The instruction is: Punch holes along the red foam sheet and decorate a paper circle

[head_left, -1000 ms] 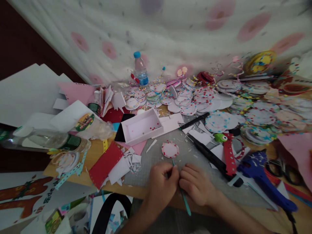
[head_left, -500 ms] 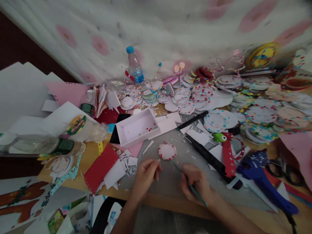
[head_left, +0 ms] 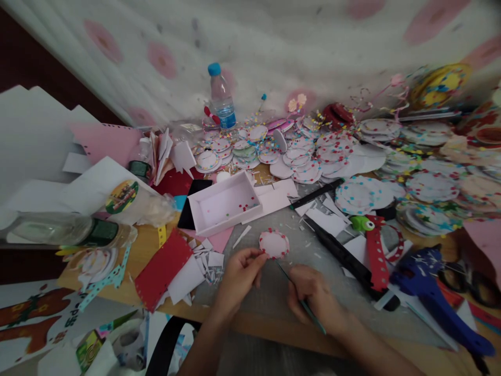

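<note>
A small round white paper disc [head_left: 274, 245] with red dots around its rim lies on the grey cutting mat [head_left: 250, 308]. My left hand [head_left: 241, 277] is closed in a pinch, thumb and forefinger at the disc's lower left edge. My right hand [head_left: 316, 295] wraps round a slim, dark teal pointed tool [head_left: 313, 316]. Its tip points up and left, just below the disc, and appears apart from it. The exact kind of tool cannot be made out. Behind the disc stands an open white box [head_left: 229, 206] with a few red dots inside.
Many dotted paper discs [head_left: 305, 156] are heaped along the back. To the right lie a black-handled tool [head_left: 340, 253], a red strip [head_left: 376, 261] and a blue glue gun [head_left: 434, 297]. Leftward are red card [head_left: 164, 269], white scraps [head_left: 203, 258] and a plastic bottle [head_left: 74, 230].
The view has shifted a little. My left hand has moved right and up, its pinched fingers coming to the disc's edge. My right hand still holds the teal tool below the disc.
</note>
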{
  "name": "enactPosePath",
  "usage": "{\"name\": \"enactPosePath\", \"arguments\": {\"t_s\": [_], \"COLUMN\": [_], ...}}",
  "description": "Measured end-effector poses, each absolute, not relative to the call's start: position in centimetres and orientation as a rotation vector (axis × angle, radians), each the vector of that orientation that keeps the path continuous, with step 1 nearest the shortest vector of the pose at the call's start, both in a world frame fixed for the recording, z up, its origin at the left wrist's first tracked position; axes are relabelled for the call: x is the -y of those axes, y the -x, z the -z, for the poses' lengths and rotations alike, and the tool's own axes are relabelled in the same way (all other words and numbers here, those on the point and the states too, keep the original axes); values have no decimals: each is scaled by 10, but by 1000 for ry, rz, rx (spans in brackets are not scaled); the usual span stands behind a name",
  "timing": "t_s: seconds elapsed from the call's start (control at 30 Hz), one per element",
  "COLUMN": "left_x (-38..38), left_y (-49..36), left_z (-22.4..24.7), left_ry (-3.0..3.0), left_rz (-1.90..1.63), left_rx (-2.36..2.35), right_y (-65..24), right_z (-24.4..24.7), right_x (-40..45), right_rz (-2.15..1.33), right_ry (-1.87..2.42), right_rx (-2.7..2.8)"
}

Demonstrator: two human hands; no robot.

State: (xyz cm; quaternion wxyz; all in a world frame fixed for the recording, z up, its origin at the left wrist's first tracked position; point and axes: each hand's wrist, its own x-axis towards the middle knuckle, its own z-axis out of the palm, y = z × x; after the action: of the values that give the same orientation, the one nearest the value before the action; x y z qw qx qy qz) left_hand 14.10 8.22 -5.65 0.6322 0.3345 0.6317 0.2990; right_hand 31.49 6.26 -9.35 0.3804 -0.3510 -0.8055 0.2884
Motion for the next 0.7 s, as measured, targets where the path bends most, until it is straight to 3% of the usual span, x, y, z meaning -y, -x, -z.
{"name": "enactPosePath", "arguments": {"t_s": [0.57, 0.7], "left_x": [-80, -80], "left_y": [-143, -142], "left_z": [58, 58], "left_ry": [-717, -721], "left_rz": [-745, -753], "left_rx": [-1459, -1449], "right_y": [-314, -314], "right_z": [81, 88], "right_x": [-65, -64], "right_rz": [-773, -633], "right_ry": [938, 924], "right_rx": [2089, 2040]}}
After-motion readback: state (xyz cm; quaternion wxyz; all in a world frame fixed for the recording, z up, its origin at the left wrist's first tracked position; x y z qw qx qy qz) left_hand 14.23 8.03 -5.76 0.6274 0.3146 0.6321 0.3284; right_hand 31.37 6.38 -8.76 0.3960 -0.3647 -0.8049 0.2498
